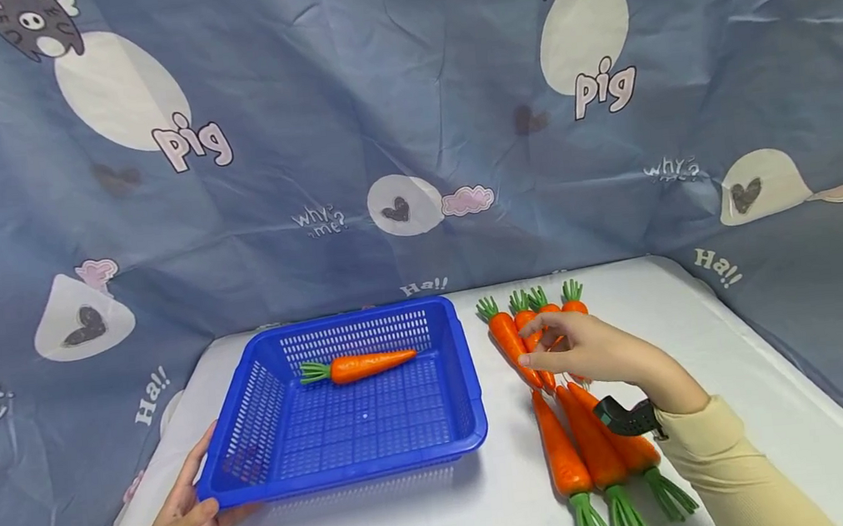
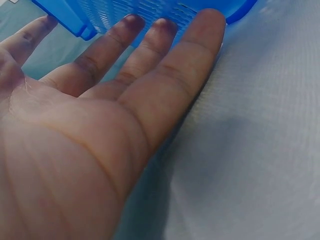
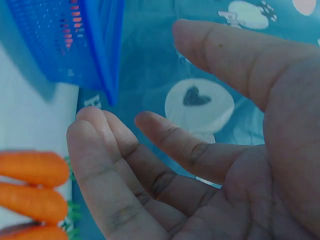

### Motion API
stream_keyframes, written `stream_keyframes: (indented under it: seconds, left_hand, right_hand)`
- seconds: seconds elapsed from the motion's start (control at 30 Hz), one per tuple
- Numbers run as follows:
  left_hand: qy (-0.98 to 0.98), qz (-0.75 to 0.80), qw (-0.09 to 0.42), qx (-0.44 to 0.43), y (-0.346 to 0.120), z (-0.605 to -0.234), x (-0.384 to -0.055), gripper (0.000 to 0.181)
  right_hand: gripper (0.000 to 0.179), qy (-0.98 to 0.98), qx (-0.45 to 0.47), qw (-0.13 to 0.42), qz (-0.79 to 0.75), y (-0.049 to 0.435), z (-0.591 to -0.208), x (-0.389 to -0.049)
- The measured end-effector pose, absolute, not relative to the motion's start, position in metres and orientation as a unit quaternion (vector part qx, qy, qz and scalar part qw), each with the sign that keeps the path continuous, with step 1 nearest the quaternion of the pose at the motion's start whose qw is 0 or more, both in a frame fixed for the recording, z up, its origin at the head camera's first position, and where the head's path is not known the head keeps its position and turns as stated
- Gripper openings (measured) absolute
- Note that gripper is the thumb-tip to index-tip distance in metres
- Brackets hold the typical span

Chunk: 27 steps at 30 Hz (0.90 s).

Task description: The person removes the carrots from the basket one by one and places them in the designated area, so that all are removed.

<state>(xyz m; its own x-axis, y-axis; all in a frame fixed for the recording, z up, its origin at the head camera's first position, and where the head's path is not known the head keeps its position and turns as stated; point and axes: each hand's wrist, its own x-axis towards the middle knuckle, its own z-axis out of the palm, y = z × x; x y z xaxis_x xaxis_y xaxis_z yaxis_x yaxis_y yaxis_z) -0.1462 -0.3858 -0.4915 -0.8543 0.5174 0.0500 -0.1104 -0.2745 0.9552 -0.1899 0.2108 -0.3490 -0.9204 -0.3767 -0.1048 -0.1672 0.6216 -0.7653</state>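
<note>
A blue mesh basket [image 1: 350, 474] stands on the white table [image 1: 738, 352] with one orange carrot [image 1: 366, 365] lying in its far part. My left hand [image 1: 189, 488] lies open at the basket's near left corner. In the left wrist view the straight fingertips [image 2: 165, 27] touch the basket's rim [image 2: 65, 12]. My right hand [image 1: 549, 348] hovers open over a far group of carrots [image 1: 507, 339], fingers relaxed and holding nothing. Three more carrots [image 1: 588, 449] lie nearer, greens toward me. The right wrist view shows the open palm [image 3: 200, 165], carrots [image 3: 32, 170] and the basket [image 3: 65, 45].
A blue cloth backdrop [image 1: 410, 130] printed with pigs and words hangs behind and around the table. Bare white tabletop lies in front of the basket and to the right of the carrots. A black wrist camera [image 1: 627, 419] sits on my right wrist.
</note>
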Motion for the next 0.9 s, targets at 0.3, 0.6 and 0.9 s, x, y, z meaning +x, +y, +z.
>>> stream_keyframes:
  seconds: [0.3, 0.6, 0.9]
  left_hand:
    - [0.581, 0.774, 0.194, 0.16, -0.388, -0.495, -0.146, 0.073]
    - [0.598, 0.767, 0.182, 0.145, -0.383, -0.491, -0.145, 0.075]
    - [0.584, 0.776, 0.183, 0.149, -0.383, -0.492, -0.146, 0.076]
  right_hand:
    - [0.053, 0.891, -0.15, 0.138, -0.406, 0.165, -0.343, -0.227]
    - [0.055, 0.877, -0.147, 0.157, -0.429, 0.13, -0.342, -0.246]
    - [0.051, 0.871, -0.156, 0.164, -0.435, 0.106, -0.347, -0.258]
